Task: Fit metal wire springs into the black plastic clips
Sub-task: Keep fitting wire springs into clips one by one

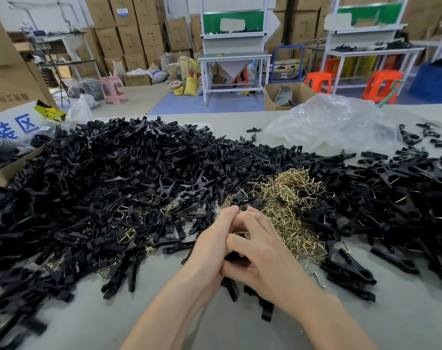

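A wide heap of black plastic clips (129, 178) covers the grey table (214, 329) from the left to the far right. A pile of brass-coloured wire springs (290, 198) lies in the middle of it. My left hand (209, 251) and my right hand (265, 256) are pressed together just in front of the springs, fingers curled. Between the palms a black clip (236, 256) shows, held by both hands. A bit of brass wire (241, 234) peeks out between the fingers. Most of the held clip is hidden.
A crumpled clear plastic bag (333, 122) lies at the back right of the table. A cardboard box (5, 168) sits at the left edge. Loose clips (346, 274) lie close to my right wrist. Stools, benches and stacked cartons stand beyond the table.
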{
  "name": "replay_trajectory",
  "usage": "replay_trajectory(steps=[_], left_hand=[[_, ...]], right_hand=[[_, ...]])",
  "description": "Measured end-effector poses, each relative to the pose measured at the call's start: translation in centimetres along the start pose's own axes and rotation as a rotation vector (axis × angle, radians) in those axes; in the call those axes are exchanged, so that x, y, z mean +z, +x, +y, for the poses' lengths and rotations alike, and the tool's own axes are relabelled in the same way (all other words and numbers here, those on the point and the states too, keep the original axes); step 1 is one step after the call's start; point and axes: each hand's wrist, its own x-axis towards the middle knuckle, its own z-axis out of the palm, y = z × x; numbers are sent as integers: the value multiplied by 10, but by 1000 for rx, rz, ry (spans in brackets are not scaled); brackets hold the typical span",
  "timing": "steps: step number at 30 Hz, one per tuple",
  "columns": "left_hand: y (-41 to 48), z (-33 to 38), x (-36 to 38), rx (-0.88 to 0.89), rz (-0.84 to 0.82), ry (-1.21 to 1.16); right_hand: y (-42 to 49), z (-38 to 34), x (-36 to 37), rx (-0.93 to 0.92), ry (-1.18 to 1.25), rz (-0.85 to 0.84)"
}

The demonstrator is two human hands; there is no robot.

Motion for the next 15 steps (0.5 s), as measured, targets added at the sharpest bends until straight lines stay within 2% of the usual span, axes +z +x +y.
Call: replay_trajectory(steps=[8,12,15], left_hand=[[-2,0,1,-11,45,-3],[-1,2,-3,-36,-19,-62],[4,5,-9,-16,21,-112]], right_hand=[[0,2,0,11,17,-29],[-1,2,1,-19,-39,2],[2,2,1,-15,-90,46]])
